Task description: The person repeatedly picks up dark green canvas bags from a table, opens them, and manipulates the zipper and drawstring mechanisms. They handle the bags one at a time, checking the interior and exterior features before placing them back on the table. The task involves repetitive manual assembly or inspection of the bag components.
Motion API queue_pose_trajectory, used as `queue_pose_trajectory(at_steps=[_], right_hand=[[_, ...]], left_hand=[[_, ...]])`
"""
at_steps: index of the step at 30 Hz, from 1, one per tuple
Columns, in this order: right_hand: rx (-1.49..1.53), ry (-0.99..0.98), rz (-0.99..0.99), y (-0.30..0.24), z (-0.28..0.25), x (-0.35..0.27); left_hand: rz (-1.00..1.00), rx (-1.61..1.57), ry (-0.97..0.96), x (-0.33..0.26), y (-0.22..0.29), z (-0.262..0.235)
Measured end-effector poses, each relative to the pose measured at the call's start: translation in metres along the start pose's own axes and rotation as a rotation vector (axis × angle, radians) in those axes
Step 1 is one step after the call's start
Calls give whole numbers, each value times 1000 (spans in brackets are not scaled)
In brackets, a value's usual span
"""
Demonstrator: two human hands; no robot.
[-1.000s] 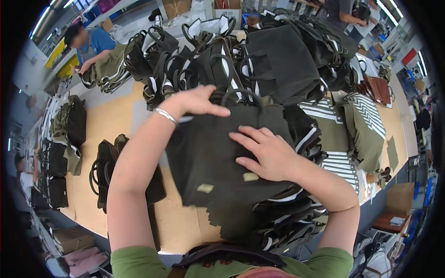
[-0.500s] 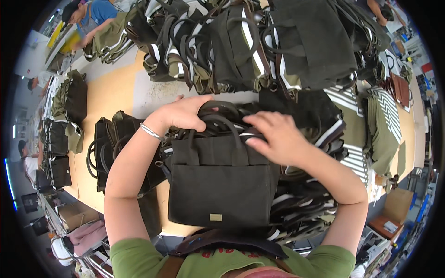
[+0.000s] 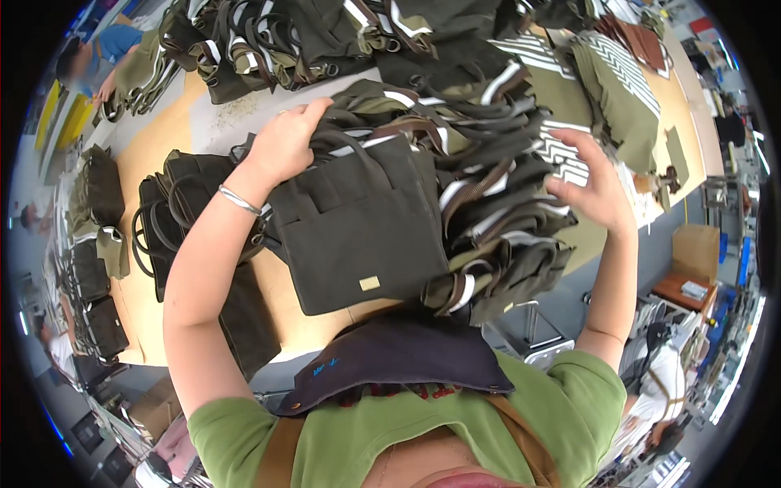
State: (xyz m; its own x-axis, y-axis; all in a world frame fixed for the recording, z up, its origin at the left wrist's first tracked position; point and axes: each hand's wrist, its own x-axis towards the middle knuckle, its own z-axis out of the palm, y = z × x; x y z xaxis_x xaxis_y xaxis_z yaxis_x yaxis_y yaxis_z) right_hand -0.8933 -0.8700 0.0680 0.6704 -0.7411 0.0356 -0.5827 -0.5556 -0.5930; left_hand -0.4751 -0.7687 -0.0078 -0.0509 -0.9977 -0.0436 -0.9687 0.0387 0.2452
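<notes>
A dark olive handbag (image 3: 358, 224) with a small gold plate lies tilted at the table's near edge, its two handles upward. My left hand (image 3: 285, 140), with a silver bangle at the wrist, is closed at the bag's upper left corner beside the handles; its fingertips are partly hidden. Right against the bag, a pile of similar bags (image 3: 496, 187) with white and brown trim fans out to the right. My right hand (image 3: 598, 183) is open beyond that pile's right side, thumb and fingers apart, holding nothing I can see.
More dark bags (image 3: 195, 191) stand to the left, with another row (image 3: 98, 195) farther left. A long heap of bags (image 3: 277, 37) fills the table's far side. Olive pieces with white stripes (image 3: 618, 89) lie at the right. A person in blue (image 3: 118, 49) works at the far left.
My right hand has moved right, away from the handles, and opened wider. The front bag has tilted and shifted left, with my left hand at its corner. My view has also shifted.
</notes>
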Motion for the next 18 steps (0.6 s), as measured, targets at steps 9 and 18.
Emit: queue_pose_trajectory(at_steps=[9, 18], right_hand=[[-102, 167, 222, 16, 82, -133], [-168, 297, 118, 31, 109, -145]], left_hand=[[44, 219, 257, -52, 44, -67], [-152, 427, 811, -166, 56, -274]])
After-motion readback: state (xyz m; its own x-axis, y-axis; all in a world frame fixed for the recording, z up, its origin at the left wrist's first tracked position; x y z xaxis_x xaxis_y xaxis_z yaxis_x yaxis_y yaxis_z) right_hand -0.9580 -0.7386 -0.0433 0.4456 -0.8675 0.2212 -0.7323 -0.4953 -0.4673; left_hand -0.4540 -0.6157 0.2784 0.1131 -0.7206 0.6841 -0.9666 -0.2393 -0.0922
